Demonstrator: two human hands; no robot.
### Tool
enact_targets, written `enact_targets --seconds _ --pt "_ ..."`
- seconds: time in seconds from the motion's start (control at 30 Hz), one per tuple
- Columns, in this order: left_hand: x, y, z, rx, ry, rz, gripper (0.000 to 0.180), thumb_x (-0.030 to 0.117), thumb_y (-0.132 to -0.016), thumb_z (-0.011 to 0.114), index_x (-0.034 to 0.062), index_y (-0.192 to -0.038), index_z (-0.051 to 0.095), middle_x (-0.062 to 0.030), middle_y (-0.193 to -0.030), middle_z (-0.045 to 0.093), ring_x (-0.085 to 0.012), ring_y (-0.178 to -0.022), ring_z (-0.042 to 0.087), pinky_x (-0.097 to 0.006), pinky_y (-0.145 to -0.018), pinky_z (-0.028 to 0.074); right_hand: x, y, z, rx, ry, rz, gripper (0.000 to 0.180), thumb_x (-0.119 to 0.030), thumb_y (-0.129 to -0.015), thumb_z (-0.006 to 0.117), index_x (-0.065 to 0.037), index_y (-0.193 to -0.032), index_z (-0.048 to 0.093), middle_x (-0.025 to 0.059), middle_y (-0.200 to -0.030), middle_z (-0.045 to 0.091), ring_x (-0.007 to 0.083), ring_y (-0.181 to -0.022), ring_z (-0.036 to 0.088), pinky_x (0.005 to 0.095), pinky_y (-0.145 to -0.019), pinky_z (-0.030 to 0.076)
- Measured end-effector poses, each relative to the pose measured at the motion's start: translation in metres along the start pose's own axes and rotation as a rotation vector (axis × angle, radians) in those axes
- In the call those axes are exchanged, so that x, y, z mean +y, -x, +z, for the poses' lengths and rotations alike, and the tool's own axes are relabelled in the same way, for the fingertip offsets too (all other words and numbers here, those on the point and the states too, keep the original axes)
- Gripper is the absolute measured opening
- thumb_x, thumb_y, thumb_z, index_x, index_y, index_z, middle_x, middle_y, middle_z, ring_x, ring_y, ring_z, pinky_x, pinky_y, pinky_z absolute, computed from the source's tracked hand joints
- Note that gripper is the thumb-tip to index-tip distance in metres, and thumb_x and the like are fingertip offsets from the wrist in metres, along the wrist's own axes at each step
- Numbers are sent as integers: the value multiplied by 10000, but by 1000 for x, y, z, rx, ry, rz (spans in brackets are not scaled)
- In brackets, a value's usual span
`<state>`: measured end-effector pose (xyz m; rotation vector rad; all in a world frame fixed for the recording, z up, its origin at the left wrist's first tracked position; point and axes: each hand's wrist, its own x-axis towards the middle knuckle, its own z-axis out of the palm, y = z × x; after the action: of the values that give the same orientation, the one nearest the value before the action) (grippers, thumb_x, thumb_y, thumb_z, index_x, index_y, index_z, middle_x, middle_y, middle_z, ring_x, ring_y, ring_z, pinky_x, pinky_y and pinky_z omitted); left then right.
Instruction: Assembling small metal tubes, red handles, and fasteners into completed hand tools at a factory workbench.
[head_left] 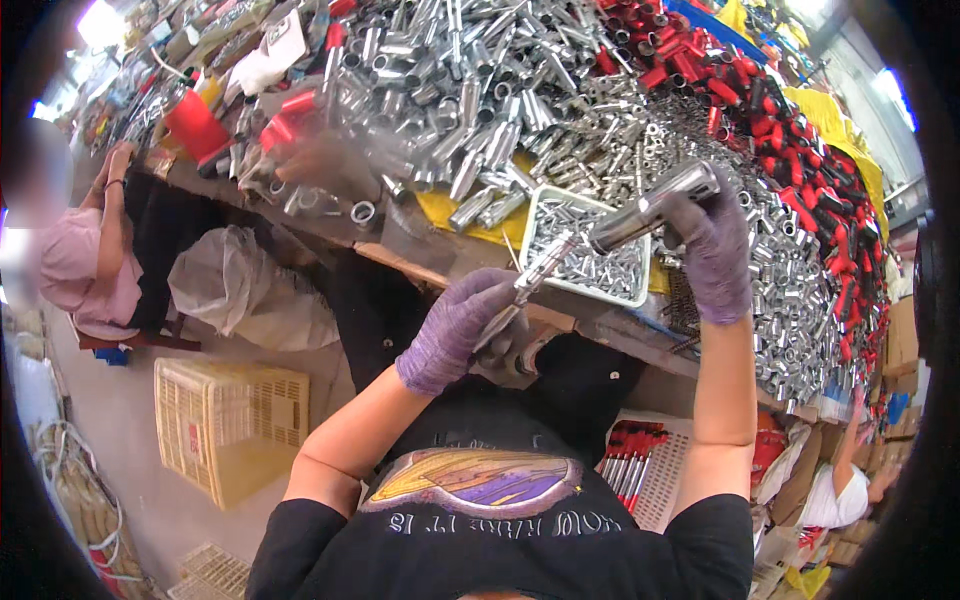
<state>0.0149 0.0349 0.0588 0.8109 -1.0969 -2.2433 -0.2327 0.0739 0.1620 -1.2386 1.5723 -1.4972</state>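
Purple-gloved, my left hand [455,330] is closed around a slim silver metal shaft [543,266] that points up and to the right. My right hand [718,255], in a matching glove, grips a thick chrome tube [655,205] tilted down to the left. The shaft's upper end meets or lies very close to the tube's lower end; I cannot tell whether it is inside. Below them, a white tray [641,298] of small silver parts rests at the bench edge. Chrome tubes and fittings [480,110] are heaped beyond my hands.
Red and black handles [800,190] are piled at the right. A cream plastic crate [235,420] stands on the floor at left, near a whitish sack [240,285]. Beside my right side, a crate [672,470] holds red-handled tools. Another person [90,260] sits at far left.
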Motion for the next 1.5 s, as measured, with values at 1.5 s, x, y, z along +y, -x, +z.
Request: enact_targets --seconds 1.5 --pt "-42 21 -19 -73 20 -66 475 389 -874 595 71 -1211 489 -21 -621 501 -88 -411 409 -206 -361 301 83 -62 55 -833 1535 -302 203 -129 -761 558 -60 -947 603 158 -846 611 327 -859 607 426 -734 495"
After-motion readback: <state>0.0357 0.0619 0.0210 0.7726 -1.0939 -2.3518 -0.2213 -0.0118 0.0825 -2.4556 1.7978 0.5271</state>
